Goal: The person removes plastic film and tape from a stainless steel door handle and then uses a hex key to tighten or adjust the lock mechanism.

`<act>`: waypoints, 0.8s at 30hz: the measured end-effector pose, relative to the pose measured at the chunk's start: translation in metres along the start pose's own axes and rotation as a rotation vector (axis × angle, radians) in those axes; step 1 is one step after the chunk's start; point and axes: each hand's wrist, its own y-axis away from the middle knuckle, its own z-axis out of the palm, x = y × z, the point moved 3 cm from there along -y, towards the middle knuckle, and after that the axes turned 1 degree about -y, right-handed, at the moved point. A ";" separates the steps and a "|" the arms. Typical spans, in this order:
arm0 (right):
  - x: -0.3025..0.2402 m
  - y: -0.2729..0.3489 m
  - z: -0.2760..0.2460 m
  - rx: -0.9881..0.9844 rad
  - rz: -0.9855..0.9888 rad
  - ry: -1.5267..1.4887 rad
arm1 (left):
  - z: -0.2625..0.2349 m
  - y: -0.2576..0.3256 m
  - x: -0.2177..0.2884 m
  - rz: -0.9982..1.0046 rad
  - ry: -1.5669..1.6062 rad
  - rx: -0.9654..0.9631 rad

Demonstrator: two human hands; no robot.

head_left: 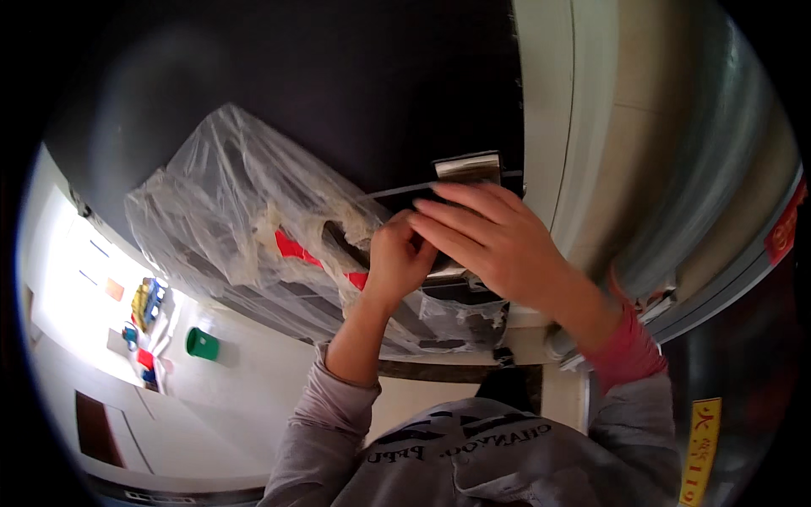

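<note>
My left hand [399,260] is closed at the edge of a dark panel [355,76], its fingers curled; whatever they hold is hidden. Just to its right, my right hand [503,245] stretches its fingers flat across the spot, the fingertips close to my left thumb. A shiny metal plate [470,166] lies on the panel just beyond my right fingers. Part of a second shiny strip [448,270] shows beneath my hands. Torn clear plastic film [232,182] covers the left and near part of the panel, with red strips [297,249] showing beside my left hand.
A pale ledge [545,101] runs along the panel's right side, with a large grey curved surface [710,194] farther right. A green bin [202,344] stands on the floor at the left. A yellow strip label [701,448] is at the lower right.
</note>
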 end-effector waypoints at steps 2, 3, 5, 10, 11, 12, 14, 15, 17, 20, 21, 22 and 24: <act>0.011 -0.017 0.027 -0.163 -0.142 0.089 | -0.002 0.002 0.000 -0.077 -0.007 0.031; 0.016 -0.019 0.041 -0.243 -0.218 0.131 | -0.003 0.003 0.000 -0.117 -0.011 0.048; 0.023 -0.022 0.052 -0.348 -0.292 0.102 | -0.006 0.010 -0.003 -0.214 -0.011 0.054; 0.026 -0.014 0.059 -0.531 -0.420 0.062 | 0.009 0.032 -0.005 -0.321 -0.056 0.110; 0.027 -0.018 0.052 -0.611 -0.413 0.086 | 0.013 0.031 -0.003 -0.329 -0.075 0.100; 0.026 -0.022 0.051 -0.629 -0.446 0.101 | 0.010 0.029 0.003 -0.350 -0.076 0.070; 0.021 -0.026 0.054 -0.653 -0.448 0.114 | 0.009 0.027 -0.002 -0.344 -0.050 0.096; 0.019 -0.028 0.057 -0.656 -0.448 0.121 | 0.008 0.028 -0.005 -0.338 -0.045 0.109; 0.015 -0.027 0.061 -0.598 -0.490 0.137 | 0.003 0.030 -0.006 -0.338 -0.010 0.101; 0.009 -0.027 0.063 -0.551 -0.525 0.184 | -0.003 0.029 -0.009 -0.324 -0.038 0.037; 0.008 -0.030 0.065 -0.545 -0.540 0.191 | -0.005 0.029 -0.014 -0.264 0.009 0.081; 0.005 -0.032 0.065 -0.540 -0.555 0.200 | -0.006 0.029 -0.018 -0.202 0.056 0.123; 0.004 -0.031 0.067 -0.522 -0.527 0.212 | -0.008 0.030 -0.016 -0.222 0.119 0.079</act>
